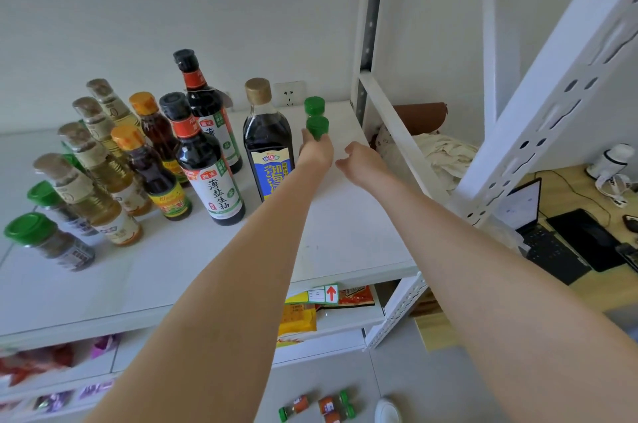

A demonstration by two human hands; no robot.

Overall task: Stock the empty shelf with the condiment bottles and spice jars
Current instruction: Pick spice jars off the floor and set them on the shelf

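The white shelf (pixel 345 236) holds rows of bottles: pale oil bottles (pixel 93 187), amber bottles (pixel 152 177), two dark soy sauce bottles (pixel 203 160) and a dark vinegar bottle with a gold cap (pixel 266 139). Two green-capped spice jars (pixel 41 236) stand at the left front. My left hand (pixel 316 151) is closed around a green-capped jar (pixel 317 127) to the right of the vinegar bottle, with another green-capped jar (pixel 314 105) just behind it. My right hand (pixel 362 160) hovers beside it over bare shelf, fingers loose and empty.
A white slotted upright (pixel 538 118) frames the shelf's right side. Snack packets (pixel 300 315) fill the lower shelf. Several orange spice jars (pixel 324 405) lie on the floor below. A desk with a laptop (pixel 528 212) stands to the right.
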